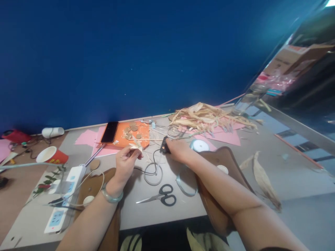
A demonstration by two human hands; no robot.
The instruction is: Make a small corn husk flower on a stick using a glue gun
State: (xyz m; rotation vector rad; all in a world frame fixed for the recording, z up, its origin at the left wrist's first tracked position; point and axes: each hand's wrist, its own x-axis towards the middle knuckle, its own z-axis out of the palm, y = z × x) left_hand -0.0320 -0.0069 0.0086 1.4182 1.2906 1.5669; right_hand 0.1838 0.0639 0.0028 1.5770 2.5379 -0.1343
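Hands at work over a cluttered grey table [235,195]: our left hand [126,161] pinches a small folded piece of dried husk [136,146] between thumb and fingertips, held just above the tabletop near the front edge of an orange sheet [136,134]. Our right hand [178,149] is closed around a small black tool [164,146] with a dark cord [153,167] looping down toward us; what kind of tool it is we cannot tell. The husk piece and the tool sit near each other but apart. Black-handled scissors [162,197] lie on the table below both hands. A dark phone [110,131] rests on the orange sheet, cardboard discs [132,129] beside it. A heap of dried husks [206,118] lies on pink paper [225,136] beyond our right hand. A red paper cup [51,156] lies tipped at far left, near a white power strip [69,181].
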